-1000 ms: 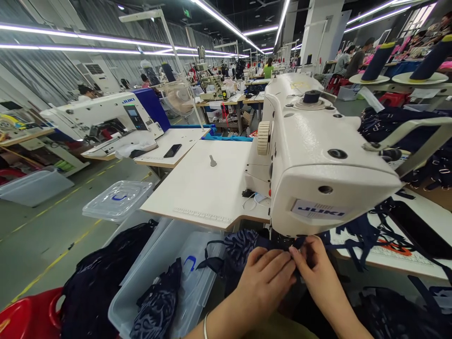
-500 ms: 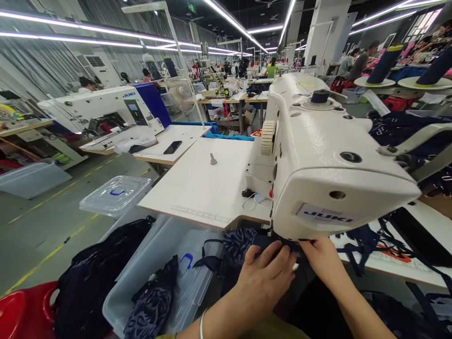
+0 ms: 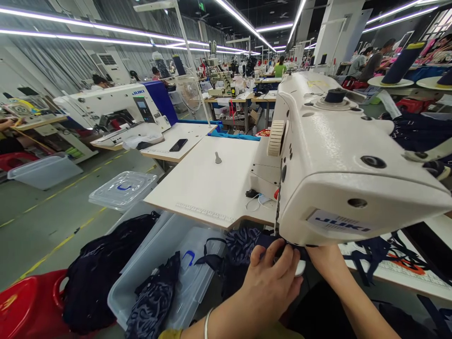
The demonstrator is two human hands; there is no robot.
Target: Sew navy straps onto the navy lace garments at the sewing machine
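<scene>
Under the head of a white sewing machine lies a dark navy garment with a leaf-patterned cup, likely a bra. My left hand is curled over it just in front of the needle area, fingertips pressing and gripping the cloth. A small white rounded part shows beside its fingers. My right hand reaches in from the right beneath the machine head. Its fingers are hidden there, so what they hold cannot be seen. Part of the garment hangs down to the left of my left hand.
A clear plastic bin with a patterned navy piece stands below left. Beside it are a dark navy heap and a red stool. A grey key-shaped piece rests on the white table. Navy straps lie at right.
The view has shifted slightly, with the machine head now larger and further right. My left fingers are more curled, and my right hand's fingers have gone further behind the machine head.
</scene>
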